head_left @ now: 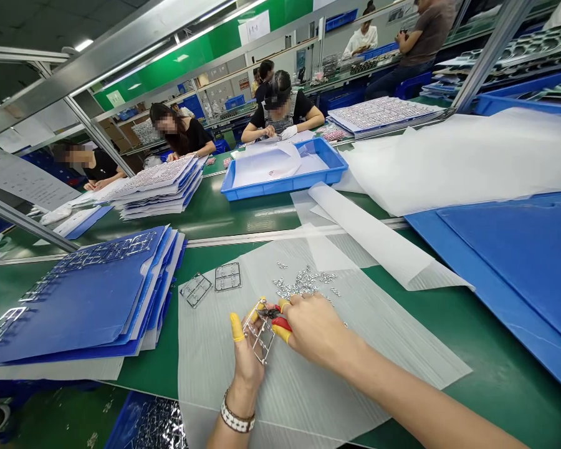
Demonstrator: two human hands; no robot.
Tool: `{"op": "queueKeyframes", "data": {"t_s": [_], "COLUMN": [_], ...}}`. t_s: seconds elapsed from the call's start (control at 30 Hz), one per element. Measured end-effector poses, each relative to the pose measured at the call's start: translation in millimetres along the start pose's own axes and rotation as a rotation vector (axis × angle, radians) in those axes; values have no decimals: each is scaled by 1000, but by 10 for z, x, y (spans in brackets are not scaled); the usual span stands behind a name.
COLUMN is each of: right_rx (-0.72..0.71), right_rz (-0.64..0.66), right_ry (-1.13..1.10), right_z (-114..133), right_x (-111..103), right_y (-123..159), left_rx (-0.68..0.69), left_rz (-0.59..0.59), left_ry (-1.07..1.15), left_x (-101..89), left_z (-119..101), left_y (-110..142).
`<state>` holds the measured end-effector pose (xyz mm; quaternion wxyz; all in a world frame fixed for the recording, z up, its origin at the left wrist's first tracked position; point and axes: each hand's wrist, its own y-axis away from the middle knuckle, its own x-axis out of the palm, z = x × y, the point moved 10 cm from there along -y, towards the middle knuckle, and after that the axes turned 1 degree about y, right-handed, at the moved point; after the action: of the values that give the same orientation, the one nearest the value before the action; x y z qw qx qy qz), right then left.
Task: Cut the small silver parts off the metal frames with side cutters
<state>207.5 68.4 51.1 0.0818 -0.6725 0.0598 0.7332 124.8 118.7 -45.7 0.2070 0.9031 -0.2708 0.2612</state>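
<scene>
My left hand (247, 355), with yellow finger cots and a bracelet at the wrist, pinches a small shiny metal frame (259, 333) held upright over a translucent sheet (308, 374). My right hand (315, 327) grips red-handled cutters (277, 318) whose tip touches the top of that frame. Just beyond lies a pile of small shiny cut-off parts (303, 282). Two more metal frames (210, 284) lie flat on the sheet to the left.
A stack of blue boards with frames on top (84, 293) lies at the left. Blue boards (518, 262) and white sheets (449, 156) fill the right. A blue tray (285, 181) stands farther back. Several people work across the green table (472, 337).
</scene>
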Motion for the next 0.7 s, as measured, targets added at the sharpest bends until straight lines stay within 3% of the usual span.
{"op": "queueKeyframes", "data": {"t_s": [0.5,0.7], "right_rx": [42,68], "right_rz": [-44,-62], "right_ry": [12,13], "right_z": [47,-10], "right_x": [64,53], "right_y": [4,25], "left_rx": [54,4], "left_rz": [14,-74], "left_ry": [23,55], "left_x": [-59,-197], "left_z": [-94,-50], "left_y": [-33,-62]}}
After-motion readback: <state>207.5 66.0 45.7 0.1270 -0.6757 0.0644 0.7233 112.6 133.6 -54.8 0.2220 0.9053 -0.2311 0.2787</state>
